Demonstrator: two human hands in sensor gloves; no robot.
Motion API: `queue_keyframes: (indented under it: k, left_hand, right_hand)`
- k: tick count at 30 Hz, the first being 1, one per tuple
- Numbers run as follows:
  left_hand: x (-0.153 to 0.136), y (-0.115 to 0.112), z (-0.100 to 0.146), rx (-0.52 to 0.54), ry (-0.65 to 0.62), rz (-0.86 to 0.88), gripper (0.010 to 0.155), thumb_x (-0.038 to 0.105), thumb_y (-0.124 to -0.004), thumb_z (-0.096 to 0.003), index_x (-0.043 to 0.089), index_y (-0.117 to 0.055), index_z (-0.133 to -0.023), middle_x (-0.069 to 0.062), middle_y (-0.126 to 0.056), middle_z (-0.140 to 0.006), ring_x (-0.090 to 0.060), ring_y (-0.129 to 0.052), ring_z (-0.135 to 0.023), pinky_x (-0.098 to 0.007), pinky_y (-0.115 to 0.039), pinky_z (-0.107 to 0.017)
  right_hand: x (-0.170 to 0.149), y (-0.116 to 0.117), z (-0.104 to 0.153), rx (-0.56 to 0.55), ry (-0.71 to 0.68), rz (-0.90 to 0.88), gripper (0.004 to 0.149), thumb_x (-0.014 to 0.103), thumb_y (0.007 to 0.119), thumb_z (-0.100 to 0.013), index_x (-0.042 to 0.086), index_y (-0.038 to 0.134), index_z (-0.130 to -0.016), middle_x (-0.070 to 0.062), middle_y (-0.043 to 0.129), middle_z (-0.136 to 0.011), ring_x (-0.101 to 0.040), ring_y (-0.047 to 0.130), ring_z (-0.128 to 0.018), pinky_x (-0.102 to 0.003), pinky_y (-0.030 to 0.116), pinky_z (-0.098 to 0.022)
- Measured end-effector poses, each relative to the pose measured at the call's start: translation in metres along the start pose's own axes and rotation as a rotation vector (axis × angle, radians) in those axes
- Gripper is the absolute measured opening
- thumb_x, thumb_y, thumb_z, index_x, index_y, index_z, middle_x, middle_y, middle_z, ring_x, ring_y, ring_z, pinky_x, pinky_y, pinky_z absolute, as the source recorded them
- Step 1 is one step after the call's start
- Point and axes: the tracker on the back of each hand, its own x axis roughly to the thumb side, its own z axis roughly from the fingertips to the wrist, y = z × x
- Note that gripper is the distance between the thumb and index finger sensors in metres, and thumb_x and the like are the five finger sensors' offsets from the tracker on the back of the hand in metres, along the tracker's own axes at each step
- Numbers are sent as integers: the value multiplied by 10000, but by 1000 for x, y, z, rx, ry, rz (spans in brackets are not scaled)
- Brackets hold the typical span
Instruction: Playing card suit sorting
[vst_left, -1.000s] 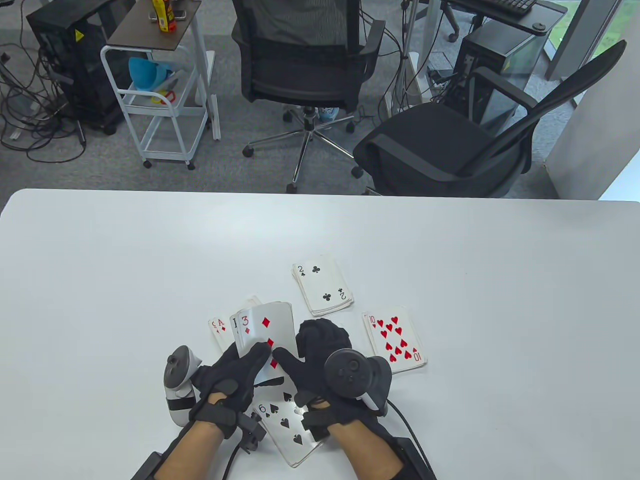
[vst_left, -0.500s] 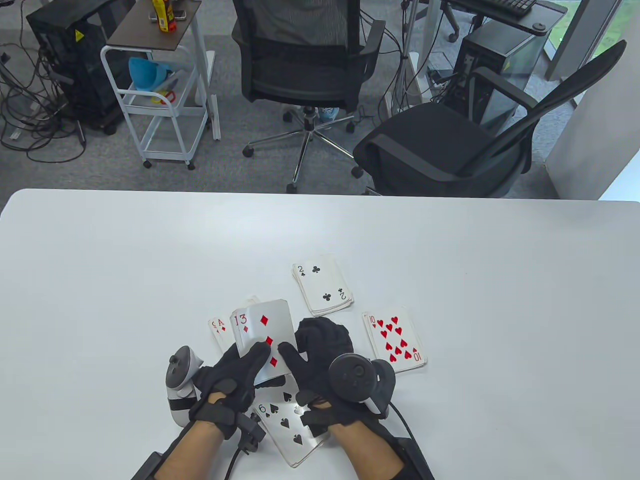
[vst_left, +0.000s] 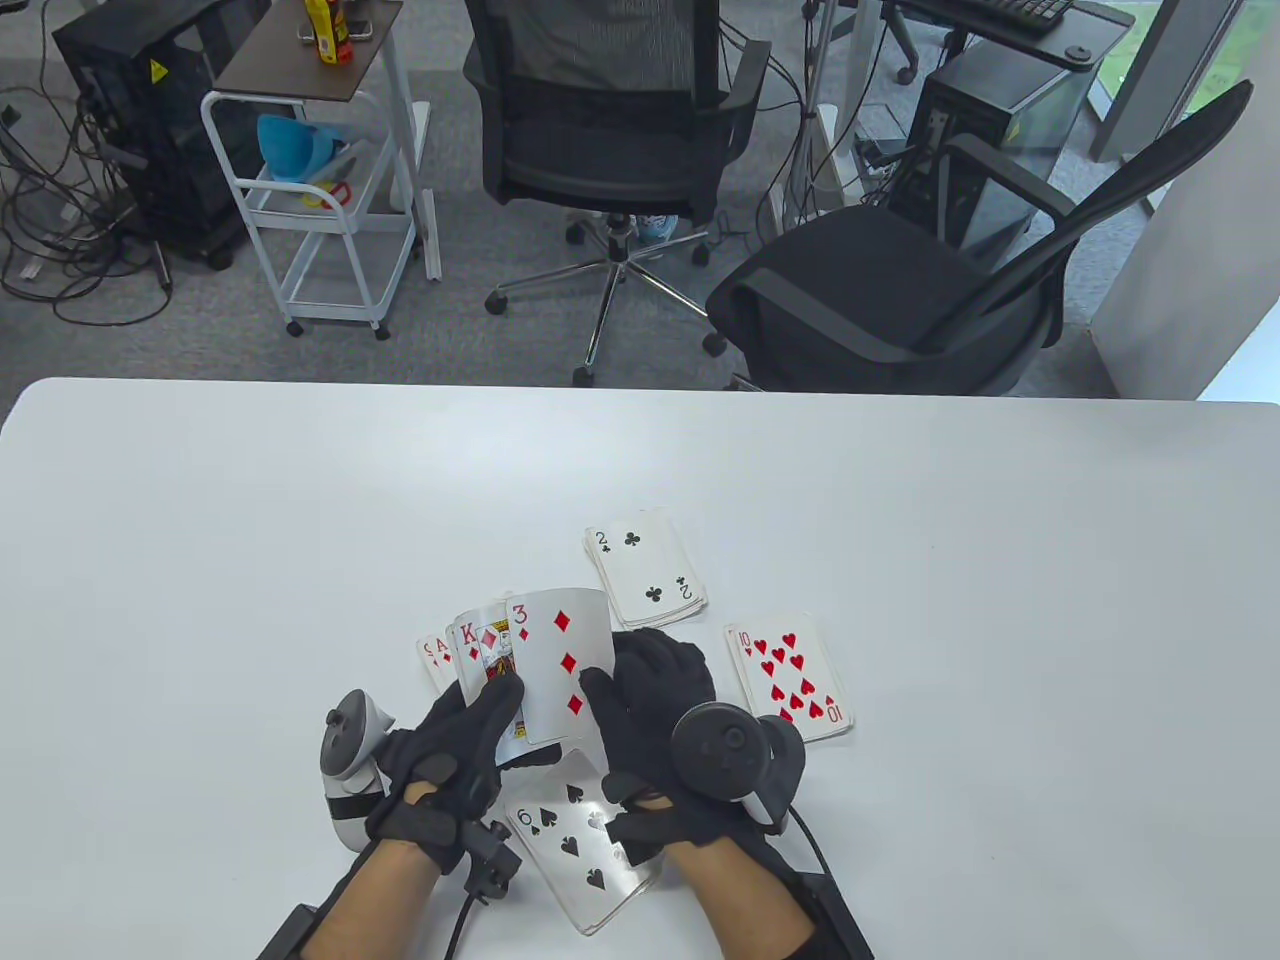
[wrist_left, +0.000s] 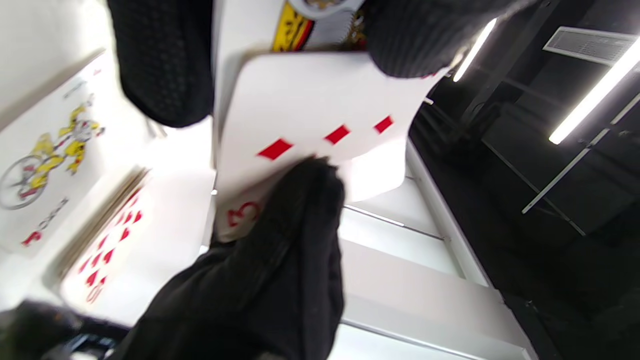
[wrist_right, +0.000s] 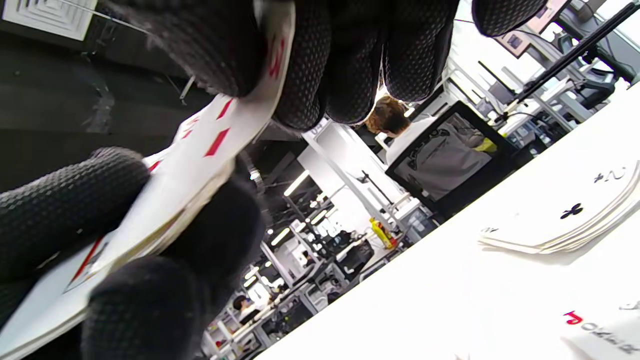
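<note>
progress: we count four suit piles begun — clubs pile (vst_left: 645, 580) 12 o'clock, hearts pile (vst_left: 790, 680) 3, diamonds pile (vst_left: 436, 660) 9, spades pile (vst_left: 580, 850) 6 | left hand (vst_left: 455, 750) fingers grasping remaining stack (vst_left: 485, 660) | right hand (vst_left: 650, 700) fingers pinching 3 of diamonds (vst_left: 560, 660), unplaced | surface (vst_left: 1000, 600) sorting unfinished

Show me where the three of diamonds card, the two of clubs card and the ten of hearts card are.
three of diamonds card (vst_left: 562, 655), table view, its face centre
two of clubs card (vst_left: 645, 568), table view, its middle
ten of hearts card (vst_left: 788, 680), table view, its middle

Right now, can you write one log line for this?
left hand: holds card stack | right hand: pinches red three of diamonds | white table: four piles
</note>
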Motion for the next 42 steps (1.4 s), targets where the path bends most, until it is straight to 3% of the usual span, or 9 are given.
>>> queue_keyframes:
  k: [10, 15, 19, 22, 28, 35, 39, 42]
  left_hand:
    - [27, 20, 6, 100, -134, -4, 491, 498, -778, -583, 269, -709, -1011, 24, -889, -950, -263, -989, -786, -391, -932, -505]
    - [31, 19, 6, 99, -156, 19, 489, 497, -776, -584, 269, -708, -1011, 25, -887, -951, -264, -989, -785, -394, -931, -504]
    - [35, 23, 5, 119, -184, 60, 493, 506, -766, -585, 266, -707, -1011, 29, -889, -948, -261, -988, -786, -392, -932, -505]
    - [34, 24, 4, 124, -186, 83, 493, 503, -762, -587, 259, -704, -1011, 26, -891, -945, -262, -991, -782, -392, -932, -503]
    - [41, 27, 8, 130, -213, 107, 499, 508, -755, -585, 256, -700, -1012, 27, -891, -943, -259, -992, -780, -389, -933, -501]
    - [42, 27, 7, 135, -213, 121, 499, 507, -755, -585, 254, -699, -1012, 25, -891, -944, -276, -1001, -770, -392, -933, -499]
    - [41, 28, 7, 133, -210, 113, 498, 506, -754, -586, 254, -699, -1012, 25, -889, -944, -262, -1000, -775, -384, -937, -497]
    - [39, 27, 7, 134, -206, 105, 497, 505, -755, -585, 256, -700, -1011, 29, -890, -943, -256, -991, -782, -388, -932, -502]
  right_hand:
    - [-22, -13, -8, 7, 110, 19, 381, 326, 802, -568, 60, 853, -836, -194, 733, -995, -513, 595, -972, -733, 419, -669]
    - [-23, -4, -13, 94, 155, 76, 376, 329, 836, -562, 55, 869, -818, -203, 685, -1028, -531, 517, -998, -746, 371, -670]
    - [-14, 20, -32, 284, 198, 172, 380, 320, 851, -565, 38, 860, -820, -225, 616, -1058, -546, 412, -1020, -760, 298, -666]
    - [2, 47, -52, 365, 157, 363, 380, 331, 858, -561, 41, 870, -806, -227, 605, -1057, -545, 370, -1026, -762, 285, -662]
    - [19, 105, -80, 505, 210, 352, 382, 328, 866, -560, 35, 870, -806, -234, 577, -1065, -541, 332, -1030, -761, 256, -661]
    - [19, 144, -80, 524, 178, 669, 409, 379, 916, -533, 74, 837, -795, -233, 578, -1061, -541, 339, -1028, -759, 259, -661]
    - [18, 139, -75, 463, 111, 743, 472, 440, 930, -518, 88, 801, -805, -229, 570, -1058, -539, 340, -1026, -758, 256, -660]
    - [22, 118, -69, 385, 32, 763, 499, 515, 861, -534, 102, 794, -807, -221, 583, -1056, -538, 360, -1025, -753, 277, -661]
